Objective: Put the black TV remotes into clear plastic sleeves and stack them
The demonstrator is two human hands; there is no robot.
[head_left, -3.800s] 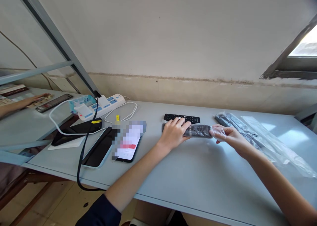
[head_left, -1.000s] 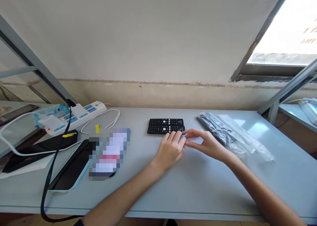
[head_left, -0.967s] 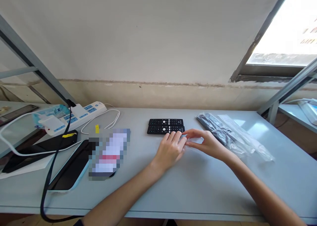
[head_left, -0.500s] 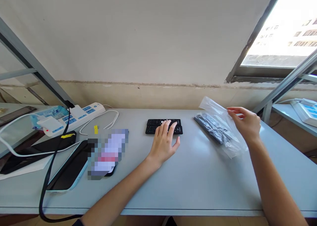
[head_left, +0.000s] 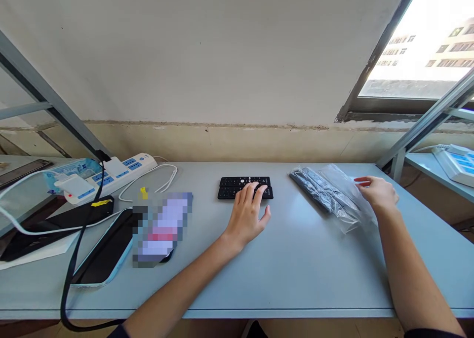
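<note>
Two black remotes (head_left: pixel 227 193) lie side by side on the grey desk, near its middle. The spread fingertips of my left hand (head_left: pixel 247 212) rest on their right part. Further right is a clear plastic bag (head_left: pixel 335 197) with dark items inside, lying flat at a slant. My right hand (head_left: pixel 378 192) is at the bag's right edge, thumb and forefinger close together; whether they still pinch the plastic is hard to make out.
At the left are a white power strip (head_left: pixel 138 166) with cables, a yellow piece (head_left: pixel 143 193), a dark phone (head_left: pixel 107 249) and a blurred-out phone (head_left: pixel 163 229). Metal frame posts rise at both sides, with a wall behind.
The raised flap of the plastic bag has come down onto the desk. My right hand has moved a little right and lower. My left hand has barely shifted.
</note>
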